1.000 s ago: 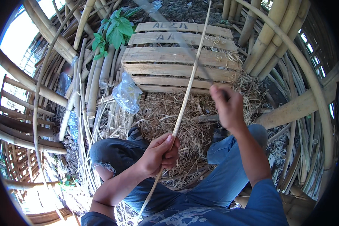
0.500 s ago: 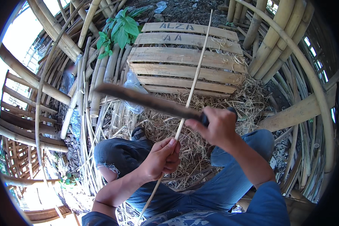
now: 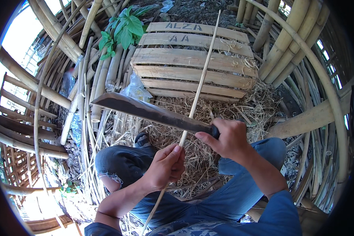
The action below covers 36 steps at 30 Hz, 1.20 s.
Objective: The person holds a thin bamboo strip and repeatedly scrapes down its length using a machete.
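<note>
A long, pale bamboo strip [image 3: 203, 74] runs slantwise from my lap up over a slatted wooden crate. My left hand [image 3: 169, 166] is closed around its lower part, thumb on top. In my right hand [image 3: 231, 138] is the black handle of a machete [image 3: 145, 112]. Its broad, dark blade points left and crosses the strip a short way above my left hand, seemingly against it. The blade's blunt, angled tip hangs over cut bamboo poles.
The wooden crate [image 3: 192, 63] lies ahead, with shavings [image 3: 259, 100] heaped below it and between my legs. Bamboo poles [image 3: 102, 86] and a leafy green plant [image 3: 126, 29] stand at the left. A clear plastic bag [image 3: 135, 88] lies beside the crate. A bamboo frame [image 3: 306, 43] rises at the right.
The machete has come slightly down and toward me along the strip, its blade now sharp rather than blurred. My left hand still grips the same part of the strip.
</note>
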### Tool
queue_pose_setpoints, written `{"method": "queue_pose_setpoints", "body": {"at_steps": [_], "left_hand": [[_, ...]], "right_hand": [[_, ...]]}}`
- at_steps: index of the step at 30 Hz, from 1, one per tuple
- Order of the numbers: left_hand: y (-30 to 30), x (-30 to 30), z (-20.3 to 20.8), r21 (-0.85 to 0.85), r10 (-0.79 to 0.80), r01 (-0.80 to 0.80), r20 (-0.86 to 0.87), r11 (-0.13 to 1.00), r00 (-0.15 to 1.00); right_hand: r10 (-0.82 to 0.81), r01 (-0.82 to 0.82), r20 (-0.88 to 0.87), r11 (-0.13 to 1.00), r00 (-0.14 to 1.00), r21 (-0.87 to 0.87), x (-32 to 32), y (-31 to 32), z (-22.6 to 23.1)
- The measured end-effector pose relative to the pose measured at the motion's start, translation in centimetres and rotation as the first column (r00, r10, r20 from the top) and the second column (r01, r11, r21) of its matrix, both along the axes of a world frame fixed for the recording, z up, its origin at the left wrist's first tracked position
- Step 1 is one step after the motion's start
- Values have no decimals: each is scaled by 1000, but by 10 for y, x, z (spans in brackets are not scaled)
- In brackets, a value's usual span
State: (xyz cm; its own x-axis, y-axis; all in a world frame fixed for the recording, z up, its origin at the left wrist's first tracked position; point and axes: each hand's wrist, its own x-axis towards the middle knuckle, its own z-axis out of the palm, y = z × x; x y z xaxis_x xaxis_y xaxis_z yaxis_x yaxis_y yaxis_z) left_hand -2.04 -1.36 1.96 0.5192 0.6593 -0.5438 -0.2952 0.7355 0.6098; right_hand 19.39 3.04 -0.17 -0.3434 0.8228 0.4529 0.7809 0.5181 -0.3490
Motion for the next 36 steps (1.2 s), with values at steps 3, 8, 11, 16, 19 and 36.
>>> {"method": "queue_pose_setpoints", "body": {"at_steps": [3, 8, 11, 16, 19, 36], "left_hand": [[2, 2, -2, -15, -7, 7, 10, 1000, 1000], [-4, -4, -9, 14, -63, 63, 6, 998, 998], [-5, -1, -1, 101, -19, 19, 0, 995, 1000], [-5, 3, -5, -26, -30, 30, 12, 999, 999], [-8, 0, -4, 6, -52, 52, 28, 999, 998], [-9, -9, 1, 111, -118, 116, 12, 987, 993]], "right_hand": [[-10, 10, -25, 1000, 1000, -5, -3, -6, -6], [98, -99, 30, 993, 995, 67, -1, -7, 5], [-7, 7, 42, 1000, 999, 8, 13, 5, 12], [47, -46, -9, 995, 999, 88, 1, -7, -5], [127, -138, 67, 968, 990, 208, -1, -8, 5], [-131, 138, -67, 984, 989, 112, 38, 19, 9]]}}
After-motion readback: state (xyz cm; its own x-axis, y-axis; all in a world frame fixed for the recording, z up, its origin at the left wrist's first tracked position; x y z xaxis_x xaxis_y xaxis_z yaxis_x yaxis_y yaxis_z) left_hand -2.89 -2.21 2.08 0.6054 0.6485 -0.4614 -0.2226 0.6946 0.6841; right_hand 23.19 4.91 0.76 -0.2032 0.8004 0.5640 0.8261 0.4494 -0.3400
